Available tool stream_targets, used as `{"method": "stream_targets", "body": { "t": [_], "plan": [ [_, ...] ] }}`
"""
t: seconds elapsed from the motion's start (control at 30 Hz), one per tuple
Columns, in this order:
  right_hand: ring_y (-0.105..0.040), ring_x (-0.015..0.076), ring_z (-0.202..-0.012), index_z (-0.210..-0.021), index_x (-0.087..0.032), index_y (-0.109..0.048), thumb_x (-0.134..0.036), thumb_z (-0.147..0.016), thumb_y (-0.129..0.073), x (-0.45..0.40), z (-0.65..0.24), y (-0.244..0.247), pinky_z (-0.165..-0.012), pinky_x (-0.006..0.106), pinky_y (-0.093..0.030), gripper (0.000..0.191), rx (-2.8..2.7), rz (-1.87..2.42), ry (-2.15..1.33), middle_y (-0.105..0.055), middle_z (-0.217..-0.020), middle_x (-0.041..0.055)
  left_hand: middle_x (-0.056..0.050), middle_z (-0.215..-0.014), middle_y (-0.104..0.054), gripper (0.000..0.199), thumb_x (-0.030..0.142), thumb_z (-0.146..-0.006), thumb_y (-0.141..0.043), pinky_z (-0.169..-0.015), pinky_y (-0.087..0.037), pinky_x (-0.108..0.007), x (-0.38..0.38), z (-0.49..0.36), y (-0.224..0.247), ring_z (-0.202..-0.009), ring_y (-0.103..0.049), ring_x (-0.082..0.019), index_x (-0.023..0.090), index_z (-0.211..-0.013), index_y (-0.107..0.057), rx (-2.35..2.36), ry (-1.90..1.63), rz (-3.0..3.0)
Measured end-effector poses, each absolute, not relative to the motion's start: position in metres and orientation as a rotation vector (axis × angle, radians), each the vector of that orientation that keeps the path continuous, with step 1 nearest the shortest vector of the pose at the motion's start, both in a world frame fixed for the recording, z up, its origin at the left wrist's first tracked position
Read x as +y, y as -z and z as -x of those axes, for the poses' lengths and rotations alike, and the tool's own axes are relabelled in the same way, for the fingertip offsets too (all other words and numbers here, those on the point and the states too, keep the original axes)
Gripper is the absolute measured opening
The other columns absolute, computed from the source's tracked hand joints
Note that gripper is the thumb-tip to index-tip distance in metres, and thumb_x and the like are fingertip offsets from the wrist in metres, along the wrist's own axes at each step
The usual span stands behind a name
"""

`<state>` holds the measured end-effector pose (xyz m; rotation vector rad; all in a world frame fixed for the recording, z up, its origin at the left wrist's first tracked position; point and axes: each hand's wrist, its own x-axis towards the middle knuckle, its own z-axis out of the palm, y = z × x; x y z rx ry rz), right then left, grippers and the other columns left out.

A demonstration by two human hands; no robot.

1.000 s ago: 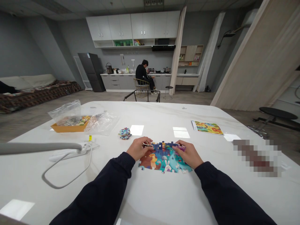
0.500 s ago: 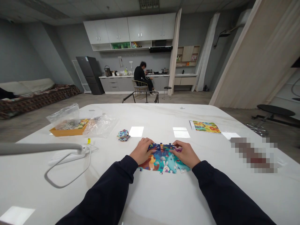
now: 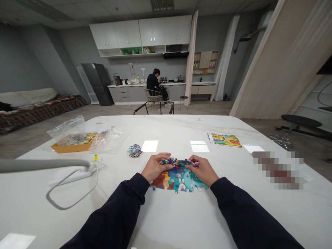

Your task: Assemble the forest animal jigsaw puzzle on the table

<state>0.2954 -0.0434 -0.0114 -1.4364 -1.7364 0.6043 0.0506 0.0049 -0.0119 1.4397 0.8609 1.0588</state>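
While the head camera looks down across the white desk (image 3: 166, 221), the left hand (image 3: 155, 167) and the right hand (image 3: 203, 169) hold a strip of puzzle pieces (image 3: 178, 162), mostly dark blue, by its two ends. Each grip is clamped on the strip, which sits along the far edge of a joined jigsaw section (image 3: 178, 181) lying flat on the desk between the hands. That section shows a white rabbit and a brown animal on teal, and its outline is ragged, with open tabs and gaps along its edges. Not everything is joined: a small stack of loose pieces (image 3: 135, 150) lies beyond the left hand, and an orange tray (image 3: 71, 148) sits further left, beside a crumpled clear plastic bag (image 3: 110, 140). Off to the right lies a printed sheet of colourful animals (image 3: 225, 139), perhaps the puzzle's picture. A small yellow tag (image 3: 95, 157) hangs near a white power strip (image 3: 72, 175), but no brand or writing can be read. Far off, a seated person (image 3: 155, 83) works at a kitchen counter (image 3: 145, 84).
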Motion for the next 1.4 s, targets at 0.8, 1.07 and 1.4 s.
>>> {"method": "stream_targets", "body": {
  "t": [0.8, 1.07, 1.4],
  "plan": [
    [-0.07, 0.0237, -0.09, -0.096, -0.02, -0.075, -0.039, -0.09, -0.064, -0.045, -0.286, 0.004, -0.084, 0.034, -0.053, 0.022, -1.647, 1.268, -0.751, -0.077, -0.094, 0.0037, -0.006, -0.097, -0.076, 0.029, 0.029, -0.077, -0.081, -0.083, -0.058, -0.032, -0.015, -0.084, 0.012, -0.09, -0.071, -0.022, 0.018, -0.104, -0.075, 0.912, -1.036, -1.531],
    [-0.07, 0.026, -0.095, -0.104, -0.019, -0.074, -0.033, -0.078, -0.073, -0.049, -0.292, -0.009, -0.086, 0.036, -0.055, 0.03, -1.637, 1.335, -0.912, -0.077, -0.103, 0.0065, -0.004, -0.086, -0.073, 0.028, 0.031, -0.075, -0.082, -0.073, -0.055, -0.029, -0.014, -0.084, 0.016, -0.079, -0.068, -0.019, 0.016, -0.095, -0.071, 0.95, -1.03, -1.469],
    [-0.063, 0.0185, -0.069, -0.089, -0.017, -0.074, -0.029, -0.069, -0.075, -0.048, -0.292, -0.005, -0.065, 0.029, -0.051, 0.024, -1.555, 1.505, -0.913, -0.073, -0.079, 0.0024, 0.0, -0.085, -0.067, 0.036, 0.036, -0.077, -0.084, -0.074, -0.051, -0.025, -0.015, -0.083, 0.015, -0.077, -0.063, -0.013, 0.018, -0.096, -0.06, 0.783, -1.083, -1.369]
  ]
}}
